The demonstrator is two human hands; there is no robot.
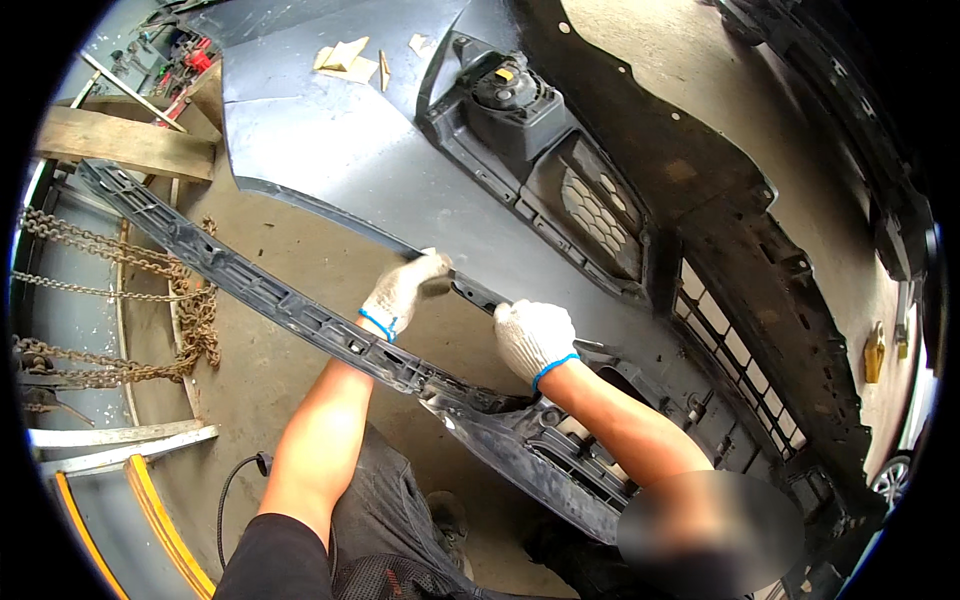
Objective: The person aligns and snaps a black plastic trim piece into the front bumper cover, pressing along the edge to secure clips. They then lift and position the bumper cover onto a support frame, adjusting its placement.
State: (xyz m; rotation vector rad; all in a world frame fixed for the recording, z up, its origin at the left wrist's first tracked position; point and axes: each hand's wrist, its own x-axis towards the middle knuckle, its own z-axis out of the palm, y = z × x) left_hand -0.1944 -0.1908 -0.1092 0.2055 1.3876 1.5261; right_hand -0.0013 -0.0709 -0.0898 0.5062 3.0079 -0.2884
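Observation:
A large grey car bumper cover (310,140) fills the middle, with black plastic parts joined along its right side. My left hand (408,290), in a white knit glove with a blue cuff, closes on the thin black edge of the bumper cover. My right hand (535,340), gloved the same way, is curled over that edge a little to the right. Between them shows a short stretch of black edge strip (480,293). A long ribbed black plastic trim piece (260,290) crosses above my left forearm. The fingertips of both hands are partly hidden.
Tan flat scraps (347,60) lie on the bumper cover, near a black fog lamp housing (510,95). Rusty chains (195,310) hang at the left below a wooden beam (130,142). A black mesh grille (730,350) and a car wheel (890,482) are at the right.

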